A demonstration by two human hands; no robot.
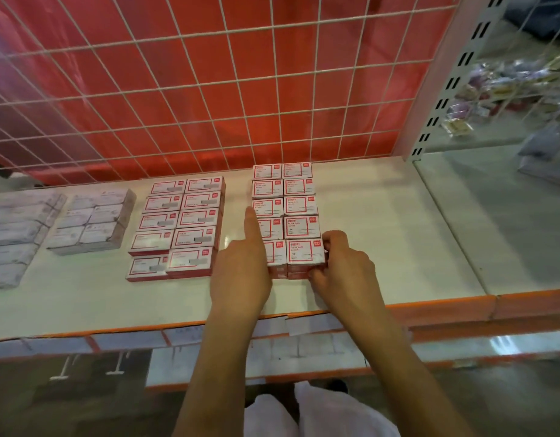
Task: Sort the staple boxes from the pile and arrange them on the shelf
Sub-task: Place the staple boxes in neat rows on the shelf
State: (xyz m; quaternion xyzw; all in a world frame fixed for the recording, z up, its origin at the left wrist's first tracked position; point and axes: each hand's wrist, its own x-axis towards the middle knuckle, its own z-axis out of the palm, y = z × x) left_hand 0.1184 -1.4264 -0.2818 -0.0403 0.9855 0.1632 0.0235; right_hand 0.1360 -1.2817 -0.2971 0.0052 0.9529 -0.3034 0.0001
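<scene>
**Front-right box being seated in the 2-wide block**

The right hand's fingers were curled round the front-right box, fingertips over its right edge and thumb low at the front: a grip, not a flat push. On the left hand the index finger was straight and laid along the left side of the block. The other fingers were tucked out of view, and we saw nothing held in them.

The staple boxes sat on the shelf in a red-and-white block 2 wide and 5 deep, with at least 2 layers at the front. A second red-and-white block lay a gap away on the left, and its front row looked skewed. Pale boxes lay further left, and wire mesh stood behind everything.

We judged the step as placing and squaring the front row, with the left finger acting as a straight edge. The next move called for pressing the box flush with its neighbour, letting go without dragging it, then fetching more. The pile was not in view, so we could not tell how much was left.
</scene>
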